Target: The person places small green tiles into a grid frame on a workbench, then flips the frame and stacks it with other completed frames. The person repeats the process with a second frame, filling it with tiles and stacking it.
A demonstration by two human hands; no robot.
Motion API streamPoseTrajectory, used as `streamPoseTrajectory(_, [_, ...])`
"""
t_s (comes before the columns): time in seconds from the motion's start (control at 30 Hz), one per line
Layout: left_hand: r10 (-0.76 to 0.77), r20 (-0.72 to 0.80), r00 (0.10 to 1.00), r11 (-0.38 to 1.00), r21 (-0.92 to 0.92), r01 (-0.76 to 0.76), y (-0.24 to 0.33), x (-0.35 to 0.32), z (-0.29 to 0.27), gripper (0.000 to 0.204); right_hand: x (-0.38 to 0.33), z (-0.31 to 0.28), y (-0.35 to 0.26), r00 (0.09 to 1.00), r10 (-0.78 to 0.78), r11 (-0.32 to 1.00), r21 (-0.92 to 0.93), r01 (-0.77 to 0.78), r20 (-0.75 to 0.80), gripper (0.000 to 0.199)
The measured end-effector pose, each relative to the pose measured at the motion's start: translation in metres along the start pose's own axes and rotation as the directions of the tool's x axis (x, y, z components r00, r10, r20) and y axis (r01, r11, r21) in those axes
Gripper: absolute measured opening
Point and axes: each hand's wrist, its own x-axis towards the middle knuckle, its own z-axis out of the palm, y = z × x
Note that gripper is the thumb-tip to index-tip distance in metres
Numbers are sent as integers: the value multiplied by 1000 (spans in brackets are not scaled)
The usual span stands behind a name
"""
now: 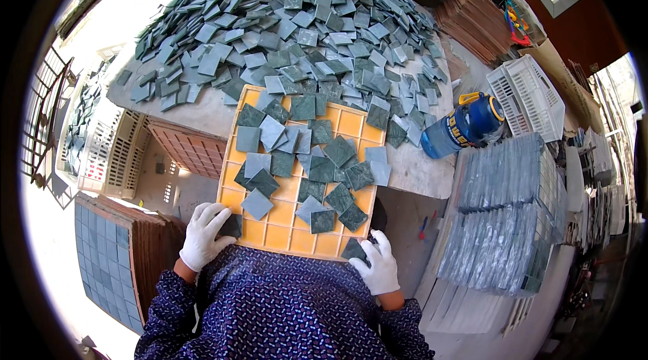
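Note:
In front of me a yellow gridded tray (pixel 253 230) tilts between my body and a stone table, with several loose square green-grey stone tiles (pixel 272 132) lying over its compartments, some overlapping. At its lower left corner my left hand (pixel 204 235), in a white glove, pinches a dark tile (pixel 232 226) between thumb and fingers. My right hand (pixel 378 264), also gloved in white, grips another dark tile (pixel 353 249) by the lower right corner. Part of each held tile is hidden by the fingers.
A large heap of tiles (pixel 297 29) covers the stone table (pixel 422 174). On its right edge lies a blue bottle (pixel 449 132). Plastic-wrapped tile stacks (pixel 496 238) stand right; white crates (pixel 530 96) (pixel 111 150) stand on both sides. Stacked tile-filled trays (pixel 111 252) sit lower left.

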Motion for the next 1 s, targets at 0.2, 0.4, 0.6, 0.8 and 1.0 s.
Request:
streamPoseTrajectory(0.2, [24, 52, 998, 999, 37, -26, -1, 1, -10, 56, 6, 6, 11, 989, -120, 993, 11, 119, 83, 49])
streamPoseTrajectory(0.4, [50, 105, 993, 995, 76, -58, -5, 0, -22, 57, 19, -7, -2, 973, -161, 987, 16, 161, 167, 43])
streamPoseTrajectory(0.6, [-47, 29, 998, 997, 64, 45, -6, -14, -13, 62, 7, -3, -7, 969, -233, 965, -104, 241, 83, 38])
streamPoseTrajectory(0.8, [-31, 188, 982, 966, 257, -19, 9, -13, 7, 68, 22, 13, -27, 976, -216, 972, -102, 212, -32, 43])
streamPoseTrajectory(1.0, [49, -46, 998, 991, 123, -43, 41, 29, 6, 66, 62, 24, -41, 934, -348, 919, -167, 356, 77, 58])
